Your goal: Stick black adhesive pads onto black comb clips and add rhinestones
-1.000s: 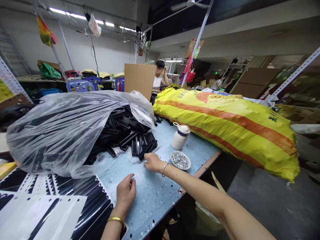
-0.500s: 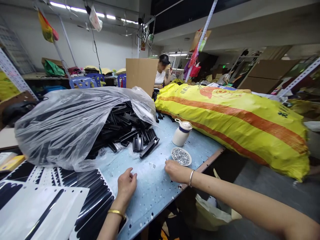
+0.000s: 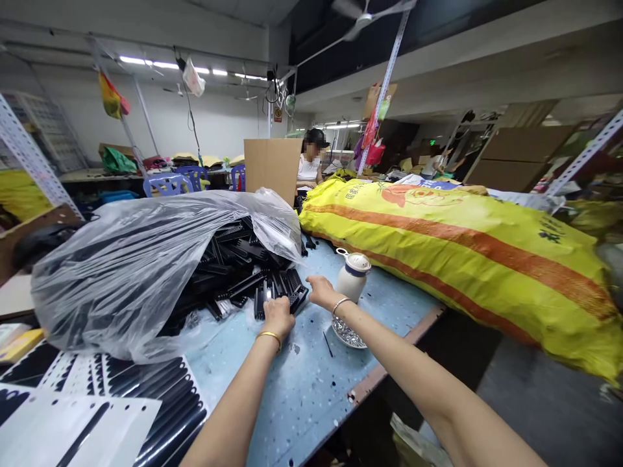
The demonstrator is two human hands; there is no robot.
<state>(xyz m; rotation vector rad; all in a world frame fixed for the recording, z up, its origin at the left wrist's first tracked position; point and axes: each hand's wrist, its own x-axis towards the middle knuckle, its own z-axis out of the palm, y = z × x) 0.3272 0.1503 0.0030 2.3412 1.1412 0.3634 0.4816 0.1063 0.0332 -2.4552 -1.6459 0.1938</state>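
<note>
Workshop hall under tube lights, blue table in front

Pale walls and a ceiling fan (image 3: 363, 21) frame a cluttered room with blue plastic chairs (image 3: 168, 185). Writing shows chiefly on the long yellow sack (image 3: 457, 256): dark Chinese characters near its far end and more at its right end, too small to read surely, with an orange-red drawing between them and orange stripes along its length. A small wall sign (image 3: 277, 115) is unreadable too. Beyond a cardboard box (image 3: 271, 168) sits a person (image 3: 309, 167) in a dark cap and white top.

Pale speckles dot the light-blue table (image 3: 294, 402), which has a brownish strip along its right edge. Black slotted pieces (image 3: 233, 253) spill from a clear plastic bag (image 3: 121, 266) onto it. At their near edge, the left hand (image 3: 279, 316) bends its fingers over the pieces; whether it grasps one cannot be told. The right hand (image 3: 322, 292) is curled just beside them, its grip unclear. Near it stand a white jar (image 3: 351, 284) with a blue band and a bowl (image 3: 359, 345) of silvery bits, partly covered by the forearm. Beside the bowl lies a thin dark stick (image 3: 328, 344).
</note>
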